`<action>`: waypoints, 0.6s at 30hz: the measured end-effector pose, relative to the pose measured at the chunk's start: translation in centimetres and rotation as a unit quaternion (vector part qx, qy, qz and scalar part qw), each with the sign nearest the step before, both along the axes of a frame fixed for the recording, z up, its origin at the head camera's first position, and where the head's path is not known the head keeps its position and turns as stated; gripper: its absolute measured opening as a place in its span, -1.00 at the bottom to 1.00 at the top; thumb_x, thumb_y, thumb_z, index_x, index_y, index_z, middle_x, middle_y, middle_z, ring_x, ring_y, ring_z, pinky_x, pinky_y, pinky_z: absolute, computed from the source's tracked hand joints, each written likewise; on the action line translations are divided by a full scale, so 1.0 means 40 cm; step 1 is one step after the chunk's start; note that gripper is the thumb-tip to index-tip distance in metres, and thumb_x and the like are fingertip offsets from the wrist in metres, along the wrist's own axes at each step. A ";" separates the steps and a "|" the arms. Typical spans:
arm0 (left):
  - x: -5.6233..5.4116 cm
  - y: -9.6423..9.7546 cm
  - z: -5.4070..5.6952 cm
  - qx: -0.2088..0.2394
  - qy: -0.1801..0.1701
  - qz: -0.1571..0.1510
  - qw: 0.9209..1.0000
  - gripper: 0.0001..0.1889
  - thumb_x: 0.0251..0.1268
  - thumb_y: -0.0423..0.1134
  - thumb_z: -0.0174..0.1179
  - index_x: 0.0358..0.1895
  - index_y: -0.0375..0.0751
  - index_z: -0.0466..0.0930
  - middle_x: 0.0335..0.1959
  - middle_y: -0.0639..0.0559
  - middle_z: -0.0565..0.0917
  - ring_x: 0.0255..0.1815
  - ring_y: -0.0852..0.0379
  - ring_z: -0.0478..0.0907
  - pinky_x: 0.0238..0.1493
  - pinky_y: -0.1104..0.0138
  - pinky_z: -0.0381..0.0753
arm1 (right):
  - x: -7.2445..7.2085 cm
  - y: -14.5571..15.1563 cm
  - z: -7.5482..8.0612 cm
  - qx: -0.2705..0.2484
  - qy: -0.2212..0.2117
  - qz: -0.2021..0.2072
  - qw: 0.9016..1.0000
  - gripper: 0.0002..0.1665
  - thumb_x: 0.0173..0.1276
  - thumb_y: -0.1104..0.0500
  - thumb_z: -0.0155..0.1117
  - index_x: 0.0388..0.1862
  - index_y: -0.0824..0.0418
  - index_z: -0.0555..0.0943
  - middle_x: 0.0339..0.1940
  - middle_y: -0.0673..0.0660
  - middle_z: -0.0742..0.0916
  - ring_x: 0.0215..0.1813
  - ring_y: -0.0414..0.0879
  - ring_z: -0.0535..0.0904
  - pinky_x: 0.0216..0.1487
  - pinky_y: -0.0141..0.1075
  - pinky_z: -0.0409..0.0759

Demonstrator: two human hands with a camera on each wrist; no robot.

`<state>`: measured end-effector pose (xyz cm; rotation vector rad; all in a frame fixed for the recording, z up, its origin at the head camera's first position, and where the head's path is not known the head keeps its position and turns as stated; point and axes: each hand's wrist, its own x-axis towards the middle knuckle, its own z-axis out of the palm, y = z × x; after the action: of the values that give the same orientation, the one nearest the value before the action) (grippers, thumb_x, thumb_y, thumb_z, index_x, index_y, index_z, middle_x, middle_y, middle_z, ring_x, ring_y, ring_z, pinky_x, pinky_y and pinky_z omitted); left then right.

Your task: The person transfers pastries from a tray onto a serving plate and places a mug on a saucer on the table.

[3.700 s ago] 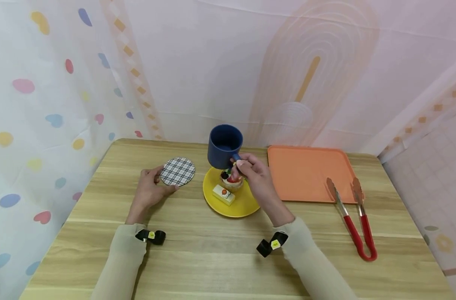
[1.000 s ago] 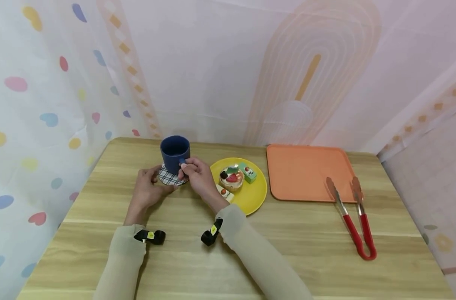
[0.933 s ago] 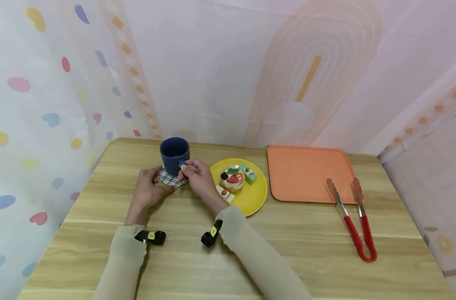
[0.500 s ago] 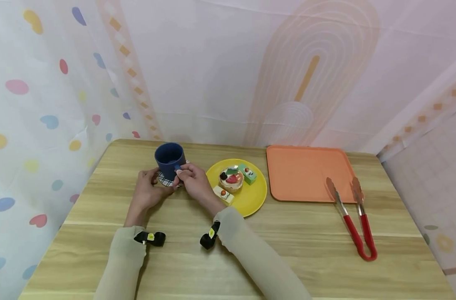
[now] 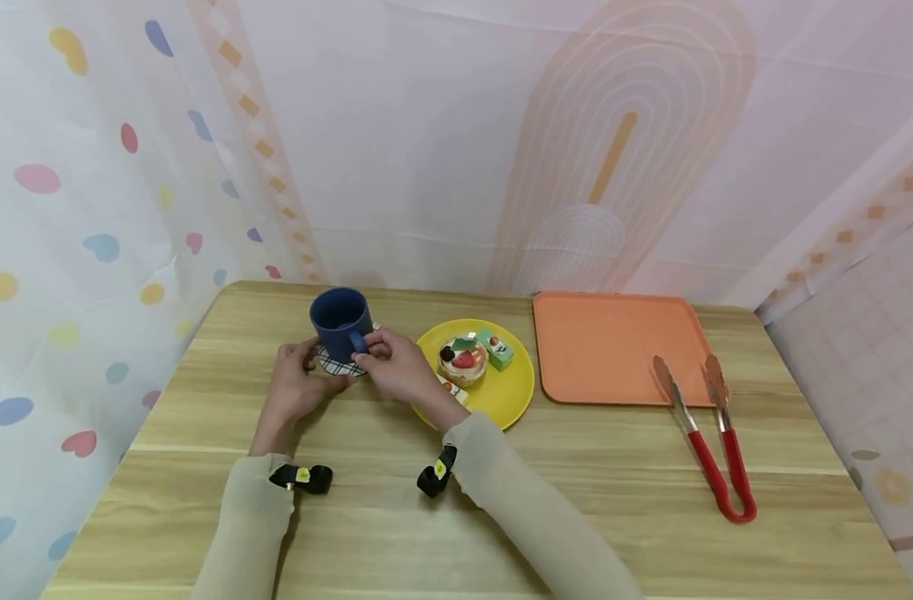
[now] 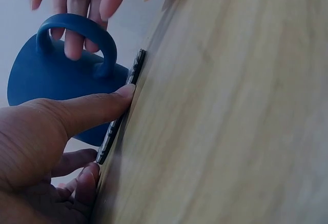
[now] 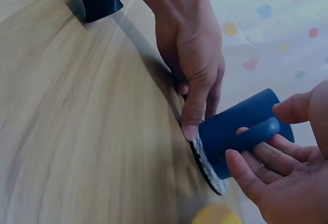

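Observation:
A blue mug stands upright on a round plaid coaster at the left of the table. My left hand holds the coaster by its rim, the thumb at the near side and fingers at the left, as the left wrist view shows. Beside the mug's handle is my right hand, its thumb and fingers spread apart. Some of its fingertips reach behind the handle without closing on it. Whether they touch the mug, I cannot tell.
Right of the mug is a yellow plate with a fruit tart, a green cake piece and a pale cake piece, partly hidden by my right arm. An orange tray lies farther right, with red-handled tongs resting on its edge.
My right hand carried the mug from above the plate leftward onto the coaster. Its fingers have since loosened from the handle and moved slightly right. My left hand has stayed at the coaster.

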<state>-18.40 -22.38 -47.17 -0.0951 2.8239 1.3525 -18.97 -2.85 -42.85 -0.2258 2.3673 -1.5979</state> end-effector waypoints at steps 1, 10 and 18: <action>-0.001 0.000 0.002 0.000 -0.001 0.000 1.000 0.01 0.08 -0.14 0.58 0.54 -0.45 0.21 0.24 -0.36 0.23 0.11 -0.15 0.24 0.00 0.27 0.31 | 0.002 0.007 0.005 0.009 0.003 0.006 1.000 -0.69 0.52 0.01 0.29 0.15 0.05 0.63 0.04 0.00 0.78 0.11 -0.16 0.67 0.18 -0.25 0.69; -0.001 -0.005 -0.001 0.007 0.004 0.000 1.000 -0.01 0.06 -0.19 0.58 0.53 -0.42 0.24 0.22 -0.34 0.23 0.12 -0.14 0.22 0.01 0.26 0.30 | 0.027 0.075 0.029 0.049 0.053 0.073 0.995 -0.47 0.54 0.04 0.24 0.41 0.14 0.49 0.27 0.12 0.70 0.28 -0.04 0.65 0.33 -0.25 0.69; -0.005 -0.012 -0.004 0.000 -0.016 0.005 1.000 0.01 0.08 -0.16 0.57 0.57 -0.37 0.19 0.25 -0.31 0.20 0.13 -0.14 0.20 0.05 0.22 0.31 | 0.048 0.140 0.050 0.064 0.099 0.116 0.986 -0.35 0.52 -0.05 0.24 0.51 0.10 0.41 0.44 0.08 0.59 0.38 0.02 0.56 0.40 -0.13 0.66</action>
<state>-18.59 -22.86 -47.35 -0.1307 2.8007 1.3397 -17.04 2.77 -40.83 -0.6359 2.4694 -1.3663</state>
